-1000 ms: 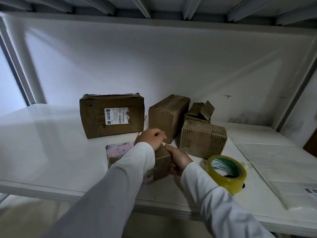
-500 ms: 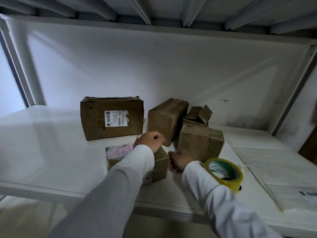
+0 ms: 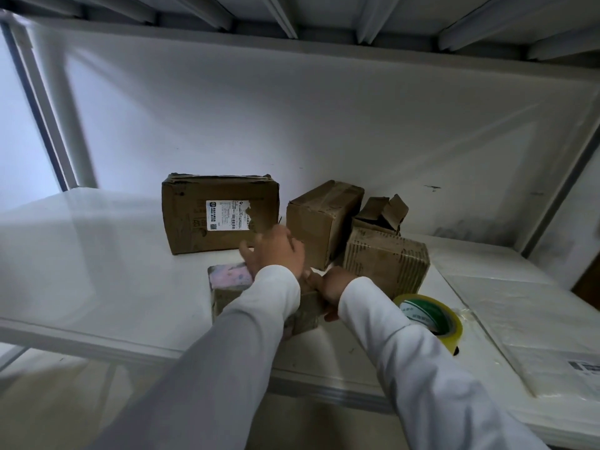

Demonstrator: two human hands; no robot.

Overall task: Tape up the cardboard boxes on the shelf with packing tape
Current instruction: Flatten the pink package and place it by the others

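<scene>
Fingers of your left hand (image 3: 276,251) have lifted, spread loose; your right hand (image 3: 331,287) still grips the small pink-topped cardboard box (image 3: 232,289) — smoothing looks finished

White plastic mailer bags (image 3: 532,323) lie flat at right, printed label (image 3: 584,366) on nearest one. White back wall (image 3: 292,125) behind. Grey metal beams (image 3: 282,14) overhead. Upright post (image 3: 69,125) at left.

Both white-sleeved arms reach forward; the left hand (image 3: 276,251) is raised (fingers blurred), the right hand (image 3: 329,287) lower, fingers curled.
</scene>
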